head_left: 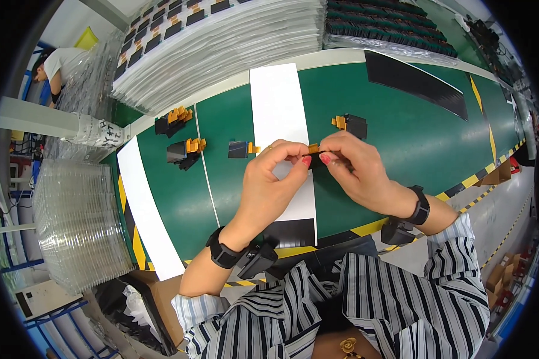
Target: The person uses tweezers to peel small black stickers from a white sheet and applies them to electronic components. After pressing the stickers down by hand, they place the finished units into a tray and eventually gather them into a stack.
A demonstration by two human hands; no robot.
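Note:
Between my hands is a small dark display panel with an orange flex ribbon [313, 148], held over the right edge of a white paper strip [278, 99]. My left hand [266, 182] pinches its left side between thumb and forefinger. The right side is pinched by my right hand [362, 173], and the fingers hide most of the panel. Just left of my left hand, a single panel with a flex ribbon [239, 149] lies flat. Beyond my right hand sits a small group of such panels [356, 126].
Two piles of panels [172, 121] [183, 154] lie on the green table [221, 113] at left. Tall stacks of clear trays [233, 57] line the far edge. A black sheet [416, 84] lies far right, and another person [72, 64] bends over at far left.

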